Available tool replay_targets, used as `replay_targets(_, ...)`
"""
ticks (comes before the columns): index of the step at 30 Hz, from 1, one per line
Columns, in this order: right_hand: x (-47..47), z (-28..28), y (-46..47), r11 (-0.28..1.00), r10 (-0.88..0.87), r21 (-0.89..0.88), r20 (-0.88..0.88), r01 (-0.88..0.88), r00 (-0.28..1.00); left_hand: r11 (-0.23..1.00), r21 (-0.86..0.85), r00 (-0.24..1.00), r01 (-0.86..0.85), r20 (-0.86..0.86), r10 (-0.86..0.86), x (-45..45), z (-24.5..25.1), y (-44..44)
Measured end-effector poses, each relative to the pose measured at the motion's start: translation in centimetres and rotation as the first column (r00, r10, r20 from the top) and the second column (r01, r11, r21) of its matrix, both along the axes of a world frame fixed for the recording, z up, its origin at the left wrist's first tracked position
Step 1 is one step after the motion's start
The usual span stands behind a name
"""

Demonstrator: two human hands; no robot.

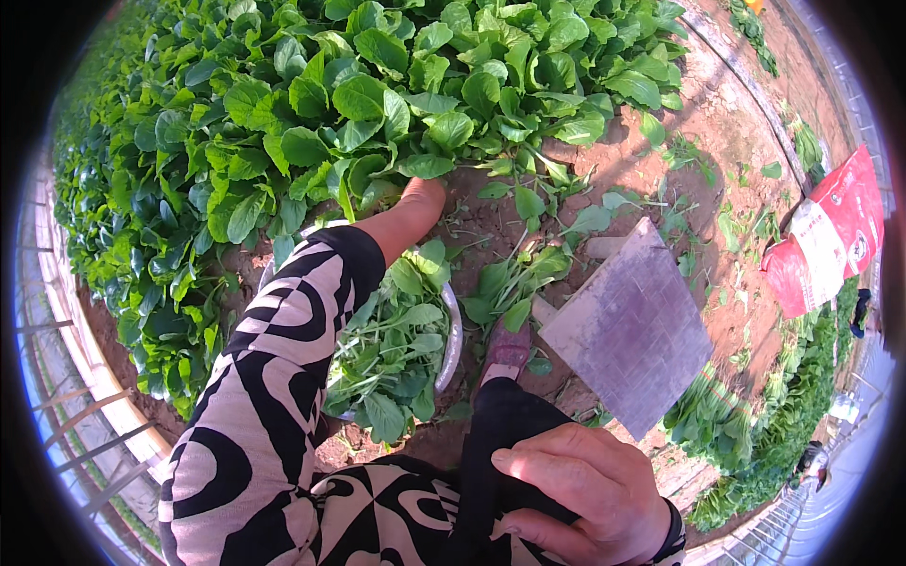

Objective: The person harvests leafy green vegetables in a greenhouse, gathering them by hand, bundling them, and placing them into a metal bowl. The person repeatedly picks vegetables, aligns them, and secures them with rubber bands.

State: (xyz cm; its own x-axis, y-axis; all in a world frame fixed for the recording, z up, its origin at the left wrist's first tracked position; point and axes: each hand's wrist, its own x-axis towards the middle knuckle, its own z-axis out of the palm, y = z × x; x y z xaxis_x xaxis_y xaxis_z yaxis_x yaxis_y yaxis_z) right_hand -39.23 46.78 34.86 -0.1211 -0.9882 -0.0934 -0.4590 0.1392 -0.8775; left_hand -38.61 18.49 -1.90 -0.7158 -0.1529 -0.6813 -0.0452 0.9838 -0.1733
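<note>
My left hand (425, 191) reaches into the edge of a dense bed of leafy greens (361, 99). Leaves cover its fingers, so what they touch or hold is hidden. Below the left forearm, a round basin with a pale rim (451, 339) holds loose picked greens (396, 347). My right hand (580, 488) lies over my dark-clad leg, with thumb and fingers apart and nothing visible in it. Near my shoe (507, 347), a small pile of picked greens (524, 276) rests on the soil.
A low square-topped stool (630, 332) is right of my shoe. Farther right are a red and white sack (828, 237), tied greens (711, 417) and a leafy row (786, 424). Scattered leaves dot the soil (715, 163). A pale border (117, 403) edges the bed at left.
</note>
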Motion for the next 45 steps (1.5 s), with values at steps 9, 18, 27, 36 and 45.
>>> replay_targets(9,-0.5,-0.8,0.5,0.999,-0.049,-0.004,0.032,0.049,0.998,0.959,-0.071,0.96,-0.275,-0.081,0.27,1.8,-0.3,0.2)
replay_targets(18,0.8,1.0,0.1,0.996,-0.083,0.016,-0.006,0.083,0.997,0.816,0.552,0.845,-0.173,-0.342,0.41,2.0,21.2,4.0)
replay_targets(27,5.7,-1.3,-2.1,0.991,0.001,-0.133,-0.027,-0.004,1.0,-0.267,0.964,0.282,-0.009,0.259,0.924,16.8,32.6,6.0)
replay_targets(36,13.6,-2.7,-6.5,0.984,0.147,-0.147,0.349,-0.101,0.926,-0.342,0.8,0.026,0.493,0.379,0.925,26.4,37.8,12.7)
replay_targets(45,17.3,-1.7,-4.5,0.988,0.028,0.107,0.574,-0.109,0.818,0.576,0.812,-0.303,0.095,-0.527,0.794,28.4,37.1,11.3)
